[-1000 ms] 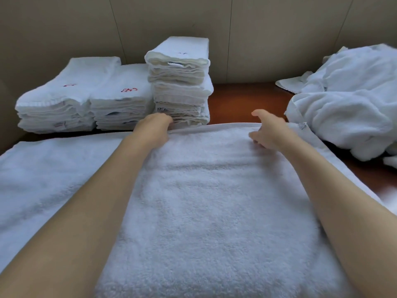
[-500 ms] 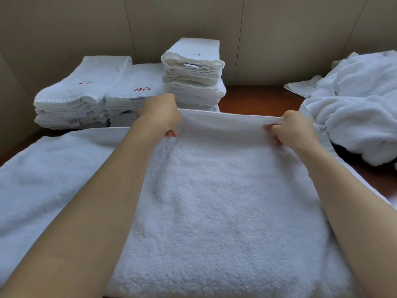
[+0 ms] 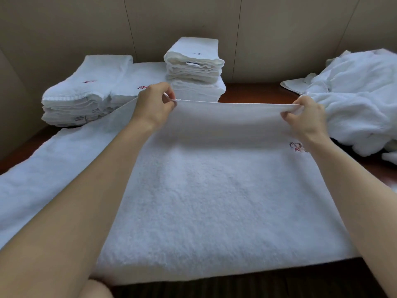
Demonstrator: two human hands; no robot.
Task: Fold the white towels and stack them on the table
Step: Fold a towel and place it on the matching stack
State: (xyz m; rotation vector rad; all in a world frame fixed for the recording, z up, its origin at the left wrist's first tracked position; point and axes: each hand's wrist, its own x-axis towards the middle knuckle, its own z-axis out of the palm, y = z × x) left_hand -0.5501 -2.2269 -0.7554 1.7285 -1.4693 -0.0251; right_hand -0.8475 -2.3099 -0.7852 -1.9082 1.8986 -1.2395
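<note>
stacks [image 3: 133,91] block far-left | heap [image 3: 361,104] blocks right (table [image 3: 253,91] bare between)

- Left hand [image 3: 153,104] and right hand [image 3: 306,117] pinched the white towel's [image 3: 214,190] lifted far edge.
- Folded stacks [image 3: 193,69] stood behind on the desk [image 3: 253,92].

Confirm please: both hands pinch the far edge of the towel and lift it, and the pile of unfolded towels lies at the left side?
Not quite. The head view shows the unfolded pile on the right; the left holds folded stacks. Left hand and right hand do pinch the towel.
</note>
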